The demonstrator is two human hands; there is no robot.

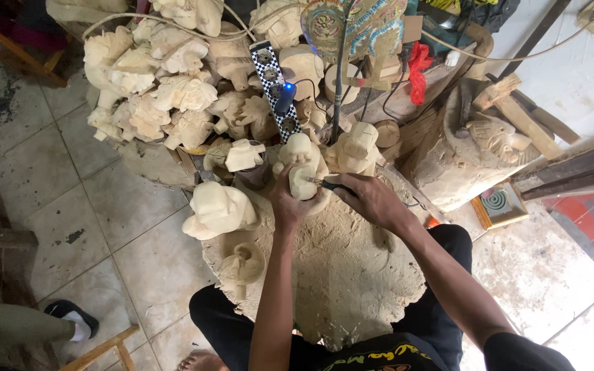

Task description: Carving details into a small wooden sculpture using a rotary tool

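My left hand grips a pale wooden carving from below and holds it upright on a sawdust-covered wooden block between my knees. My right hand holds a thin rotary carving tool like a pen. Its tip touches the right side of the carving. The tool's black cord runs up toward the pile behind.
Several unfinished pale carvings are heaped at the back, and two more lie on the block's left. A power strip with a blue plug lies among them. A large carved stump stands right. Another person's foot in a sandal rests bottom left.
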